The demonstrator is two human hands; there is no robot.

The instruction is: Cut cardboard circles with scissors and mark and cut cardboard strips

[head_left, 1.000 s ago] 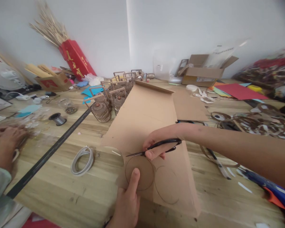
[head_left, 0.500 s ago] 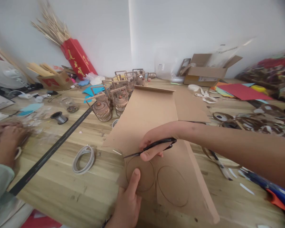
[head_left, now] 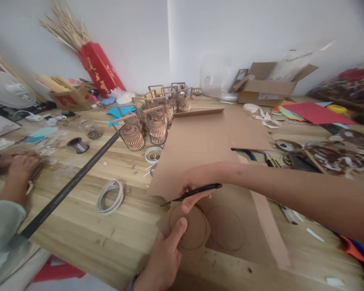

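Observation:
A long sheet of brown cardboard (head_left: 200, 141) lies across the wooden table, with two pencilled circles at its near end. My right hand (head_left: 194, 186) grips black scissors (head_left: 191, 194) whose blades point left into the cardboard just above the left circle (head_left: 189, 228). My left hand (head_left: 164, 258) pinches the near edge of the cardboard, thumb pressed on that left circle. The second circle (head_left: 226, 228) lies just to the right.
Small woven wooden baskets (head_left: 151, 121) stand behind the cardboard. A long black strip (head_left: 69, 186), a white coil (head_left: 111, 196) and a wire spool (head_left: 78, 144) lie to the left. Another person's hands (head_left: 15, 169) work at far left. An open box (head_left: 267, 85), coloured paper (head_left: 315, 113) and scraps sit right.
The cardboard sheet has dropped flatter onto the table and shifted right. The scissors have advanced along the left circle, and a flap with that circle now hangs partly free.

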